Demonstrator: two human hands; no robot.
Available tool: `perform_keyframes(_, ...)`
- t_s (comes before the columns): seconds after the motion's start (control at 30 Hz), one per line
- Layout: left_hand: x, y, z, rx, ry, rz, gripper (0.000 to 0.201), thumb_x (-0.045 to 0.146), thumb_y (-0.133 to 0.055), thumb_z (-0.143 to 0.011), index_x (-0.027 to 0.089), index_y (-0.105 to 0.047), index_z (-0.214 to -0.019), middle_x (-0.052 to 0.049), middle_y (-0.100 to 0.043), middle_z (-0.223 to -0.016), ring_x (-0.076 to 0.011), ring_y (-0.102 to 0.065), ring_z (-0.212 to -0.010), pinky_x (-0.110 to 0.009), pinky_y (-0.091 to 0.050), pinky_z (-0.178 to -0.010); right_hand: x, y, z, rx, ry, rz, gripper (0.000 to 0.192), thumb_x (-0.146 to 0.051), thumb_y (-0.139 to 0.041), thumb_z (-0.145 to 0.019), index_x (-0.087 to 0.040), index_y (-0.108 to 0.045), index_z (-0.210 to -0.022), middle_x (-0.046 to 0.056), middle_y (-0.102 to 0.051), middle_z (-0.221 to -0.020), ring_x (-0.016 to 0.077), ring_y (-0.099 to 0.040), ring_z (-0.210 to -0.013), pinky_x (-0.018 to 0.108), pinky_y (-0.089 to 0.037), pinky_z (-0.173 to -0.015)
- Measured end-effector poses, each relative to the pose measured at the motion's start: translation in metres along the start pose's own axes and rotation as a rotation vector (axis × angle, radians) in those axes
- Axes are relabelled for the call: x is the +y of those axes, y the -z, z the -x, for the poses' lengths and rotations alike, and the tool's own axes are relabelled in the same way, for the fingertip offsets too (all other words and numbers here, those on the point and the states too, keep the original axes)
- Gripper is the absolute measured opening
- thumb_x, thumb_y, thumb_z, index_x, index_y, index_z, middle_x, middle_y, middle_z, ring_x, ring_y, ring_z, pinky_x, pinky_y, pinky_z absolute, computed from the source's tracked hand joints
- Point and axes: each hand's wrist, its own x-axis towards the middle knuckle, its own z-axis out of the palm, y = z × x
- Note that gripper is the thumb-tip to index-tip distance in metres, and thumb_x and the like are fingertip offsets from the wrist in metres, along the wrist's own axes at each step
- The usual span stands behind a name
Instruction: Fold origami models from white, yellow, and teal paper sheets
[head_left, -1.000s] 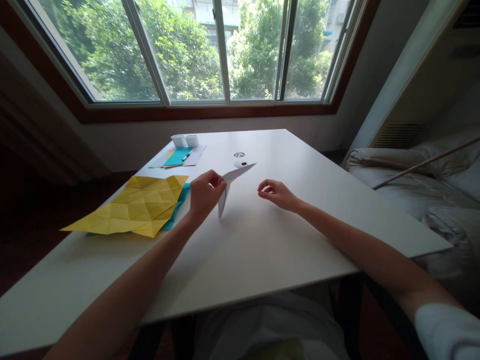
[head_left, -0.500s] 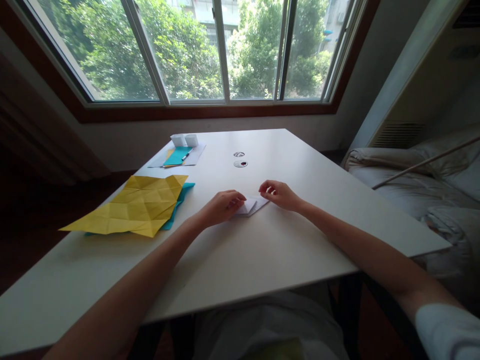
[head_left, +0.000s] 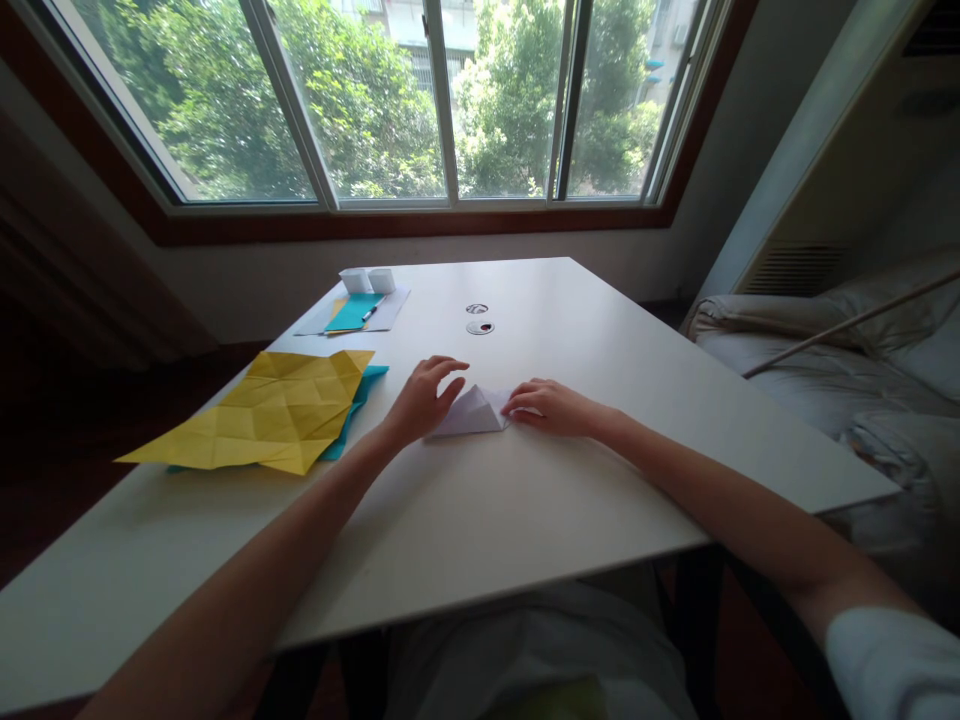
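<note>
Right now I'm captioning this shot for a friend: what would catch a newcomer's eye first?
The creased yellow paper sheet at the white table's left edge stands out most. At the table's middle, the left hand and right hand press on a small folded white paper. Behind, a wide window shows green trees.

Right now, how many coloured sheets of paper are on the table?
3: a creased yellow sheet at the left, a teal sheet mostly hidden under it, and a teal piece at the far edge. More may lie hidden beneath.
</note>
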Motion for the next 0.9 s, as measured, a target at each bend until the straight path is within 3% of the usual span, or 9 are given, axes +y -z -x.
perform_keyframes(0.1,-0.01,-0.003,0.002,-0.204,0.0,0.055,0.029,0.028,-0.042,-0.084,0.02,-0.068,-0.092,-0.009,-0.065,-0.096,-0.0218,-0.056,-0.092,-0.037,-0.041,-0.088,0.001,0.002,0.0,0.002,-0.059,0.045,0.029,-0.033,-0.041,-0.09,-0.023,-0.065,-0.102,0.007,-0.065,-0.103,0.0205,-0.057,-0.095,0.035,-0.04,-0.084)
perform_keyframes(0.17,-0.012,-0.007,0.005,-0.299,-0.042,0.097,0.027,0.026,-0.045,-0.081,0.022,-0.07,-0.092,-0.009,-0.065,-0.101,-0.0221,-0.056,-0.095,-0.036,-0.04,-0.09,0.001,0.002,0.001,0.019,-0.123,0.074,0.032,-0.037,-0.039,-0.09,-0.023,-0.064,-0.104,0.008,-0.064,-0.106,0.0225,-0.055,-0.1,0.038,-0.039,-0.086)
perform_keyframes(0.37,0.0,-0.014,0.012,-0.409,-0.125,0.136,0.028,0.022,-0.049,-0.079,0.027,-0.068,-0.099,-0.007,-0.057,-0.121,-0.0246,-0.044,-0.118,-0.04,-0.034,-0.099,0.01,-0.004,0.003,0.058,-0.255,0.142,0.035,-0.039,-0.05,-0.084,-0.021,-0.061,-0.112,0.013,-0.058,-0.112,0.0278,-0.049,-0.104,0.044,-0.039,-0.088)
perform_keyframes(0.53,0.004,-0.013,0.013,-0.434,-0.133,0.197,0.024,0.024,-0.054,-0.078,0.026,-0.067,-0.098,-0.008,-0.054,-0.125,-0.0261,-0.042,-0.12,-0.042,-0.032,-0.101,0.017,-0.009,0.002,0.076,-0.193,-0.039,0.039,-0.024,-0.054,-0.081,-0.022,-0.054,-0.119,0.01,-0.057,-0.117,0.0254,-0.047,-0.111,0.044,-0.038,-0.092)
perform_keyframes(0.73,0.002,-0.013,0.013,-0.434,-0.146,0.152,0.031,0.023,-0.053,-0.078,0.024,-0.061,-0.108,-0.008,-0.057,-0.119,-0.0252,-0.045,-0.116,-0.04,-0.034,-0.099,0.013,-0.003,0.001,0.036,-0.179,-0.244,0.056,-0.014,-0.05,-0.077,-0.022,-0.038,-0.132,0.007,-0.061,-0.109,0.0169,-0.058,-0.091,0.034,-0.044,-0.082)
perform_keyframes(0.9,0.001,-0.015,0.013,-0.402,-0.103,0.185,0.048,0.024,-0.057,-0.075,0.021,-0.05,-0.122,-0.011,-0.052,-0.125,-0.0267,-0.04,-0.121,-0.042,-0.032,-0.101,0.011,0.005,0.003,0.043,-0.115,-0.233,0.043,-0.014,-0.053,-0.075,-0.019,-0.054,-0.118,0.007,-0.062,-0.097,0.0164,-0.058,-0.084,0.03,-0.046,-0.076)
